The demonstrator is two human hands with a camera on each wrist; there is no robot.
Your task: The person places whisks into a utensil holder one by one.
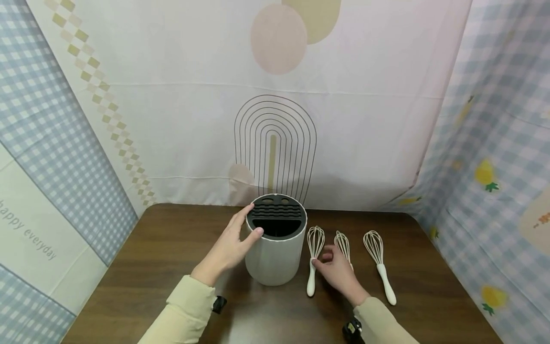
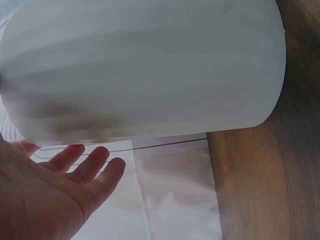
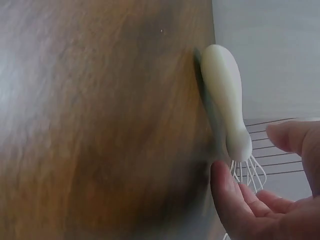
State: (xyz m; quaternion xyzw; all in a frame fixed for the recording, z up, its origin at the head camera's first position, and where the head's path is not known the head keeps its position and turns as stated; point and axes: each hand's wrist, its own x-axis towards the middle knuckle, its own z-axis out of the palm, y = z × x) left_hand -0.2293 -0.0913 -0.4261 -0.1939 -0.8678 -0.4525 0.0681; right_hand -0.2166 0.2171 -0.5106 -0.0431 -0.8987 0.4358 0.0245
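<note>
A pale utensil holder (image 1: pixel 275 263) with a black slotted top stands upright on the table. My left hand (image 1: pixel 229 246) spans its left side, thumb by the near rim and fingertips at the far left rim. In the left wrist view those fingers, loosely spread, meet the wall of the holder (image 2: pixel 150 75). Right of the holder lies a white whisk (image 1: pixel 311 282), handle toward me. Thumb and fingers of my right hand (image 1: pixel 337 270) come around its neck, still spread apart in the right wrist view. A second whisk (image 1: pixel 343 243) is partly hidden behind that hand.
A third whisk (image 1: pixel 384 279) lies farther right, its handle angled toward me. The brown wooden table (image 1: pixel 172 248) ends at a hanging white cloth (image 1: pixel 189 134) behind. Blue checked cloths (image 1: pixel 464 215) hang at both sides.
</note>
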